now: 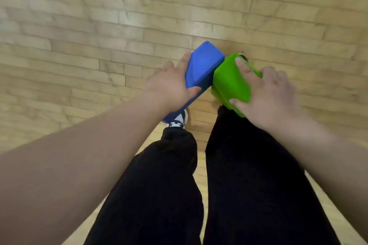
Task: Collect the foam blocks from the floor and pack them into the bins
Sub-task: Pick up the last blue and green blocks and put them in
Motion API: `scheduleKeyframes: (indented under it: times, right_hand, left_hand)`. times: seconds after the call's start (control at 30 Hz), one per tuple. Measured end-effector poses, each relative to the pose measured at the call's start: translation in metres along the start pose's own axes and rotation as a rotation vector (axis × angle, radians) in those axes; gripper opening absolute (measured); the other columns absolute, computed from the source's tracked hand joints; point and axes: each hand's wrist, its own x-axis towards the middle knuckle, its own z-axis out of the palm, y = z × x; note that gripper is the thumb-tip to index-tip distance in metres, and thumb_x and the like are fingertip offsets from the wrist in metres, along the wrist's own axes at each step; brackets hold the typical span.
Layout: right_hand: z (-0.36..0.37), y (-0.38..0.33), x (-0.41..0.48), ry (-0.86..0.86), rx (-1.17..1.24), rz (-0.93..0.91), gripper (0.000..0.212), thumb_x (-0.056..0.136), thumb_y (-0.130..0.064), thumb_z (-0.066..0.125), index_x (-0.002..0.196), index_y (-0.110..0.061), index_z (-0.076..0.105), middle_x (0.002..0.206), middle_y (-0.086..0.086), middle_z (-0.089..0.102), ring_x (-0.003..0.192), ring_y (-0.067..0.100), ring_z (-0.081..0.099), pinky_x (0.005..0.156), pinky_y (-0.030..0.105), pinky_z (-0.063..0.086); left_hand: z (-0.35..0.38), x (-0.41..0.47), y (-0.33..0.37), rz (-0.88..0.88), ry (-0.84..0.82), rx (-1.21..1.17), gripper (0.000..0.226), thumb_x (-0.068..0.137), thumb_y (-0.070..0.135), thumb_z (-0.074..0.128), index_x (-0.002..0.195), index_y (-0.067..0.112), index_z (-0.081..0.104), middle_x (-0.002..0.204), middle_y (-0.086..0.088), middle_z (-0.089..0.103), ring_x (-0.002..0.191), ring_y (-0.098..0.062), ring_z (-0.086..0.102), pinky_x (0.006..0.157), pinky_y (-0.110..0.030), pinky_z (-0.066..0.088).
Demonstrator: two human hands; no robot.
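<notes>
**As Two Foam Blocks Meet, Both Hands Hold Tight**

Held clear of the wooden floor [99, 26], a blue foam block [203, 63] sits in the left hand [171, 83], thumb hooked over its near edge, fingers spread along its side. The right hand [266, 93] clasps a green foam block [231, 83] (fingers splayed across the top). The blocks touch edge to edge.

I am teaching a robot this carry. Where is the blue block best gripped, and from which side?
Grip the blue block across its narrow width from its left, as the left hand does; the green block crowds its right side.
</notes>
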Motion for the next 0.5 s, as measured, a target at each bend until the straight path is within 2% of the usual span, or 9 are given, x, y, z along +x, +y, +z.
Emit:
scheduleKeyframes:
  times: [0.13, 0.2, 0.27, 0.43, 0.5]
  right_hand:
    - [-0.026, 0.003, -0.113, 0.133, 0.396, 0.291, 0.097, 0.082, -0.067, 0.066, 0.159, -0.051, 0.009, 0.126, 0.015, 0.048, 0.122, 0.039, 0.047, 0.105, 0.047, 0.04]
    - [-0.032, -0.004, -0.182, 0.197, 0.598, 0.391, 0.097, 0.082, -0.065, 0.068, 0.158, -0.053, 0.01, 0.131, 0.014, 0.046, 0.123, 0.037, 0.049, 0.104, 0.043, 0.041]
    - [-0.025, -0.011, -0.254, 0.225, 0.691, 0.466, 0.097, 0.082, -0.066, 0.067, 0.159, -0.053, 0.009, 0.133, 0.014, 0.046, 0.122, 0.036, 0.051, 0.102, 0.044, 0.042]
    - [0.027, -0.013, -0.426, 0.251, 0.903, 0.751, 0.099, 0.081, -0.069, 0.063, 0.159, -0.052, 0.004, 0.148, 0.009, 0.043, 0.133, 0.034, 0.048, 0.109, 0.049, 0.043]
    - [0.043, -0.006, -0.493, 0.289, 0.971, 0.856, 0.098, 0.083, -0.067, 0.064, 0.159, -0.052, 0.005, 0.146, 0.005, 0.044, 0.132, 0.033, 0.05, 0.107, 0.049, 0.045]
  left_hand:
    - [-0.056, -0.082, 0.04, 0.227, 0.13, 0.214, 0.097, 0.088, 0.075, 0.051, 0.161, 0.043, -0.005, 0.133, -0.01, 0.048, 0.117, -0.037, 0.053, 0.091, -0.045, 0.047]
    - [-0.075, -0.13, 0.06, 0.344, 0.176, 0.337, 0.095, 0.089, 0.075, 0.051, 0.16, 0.045, -0.004, 0.134, -0.009, 0.049, 0.118, -0.037, 0.052, 0.09, -0.045, 0.045]
    - [-0.081, -0.183, 0.082, 0.465, 0.181, 0.468, 0.094, 0.088, 0.076, 0.05, 0.16, 0.046, -0.002, 0.134, -0.008, 0.049, 0.117, -0.037, 0.052, 0.089, -0.045, 0.044]
    - [-0.033, -0.309, 0.159, 0.75, 0.07, 0.799, 0.093, 0.086, 0.078, 0.043, 0.159, 0.046, -0.003, 0.134, -0.006, 0.05, 0.116, -0.036, 0.054, 0.091, -0.046, 0.047]
    - [-0.004, -0.354, 0.196, 0.86, 0.016, 0.868, 0.093, 0.083, 0.079, 0.04, 0.159, 0.046, -0.002, 0.134, -0.006, 0.051, 0.117, -0.036, 0.054, 0.093, -0.046, 0.048]
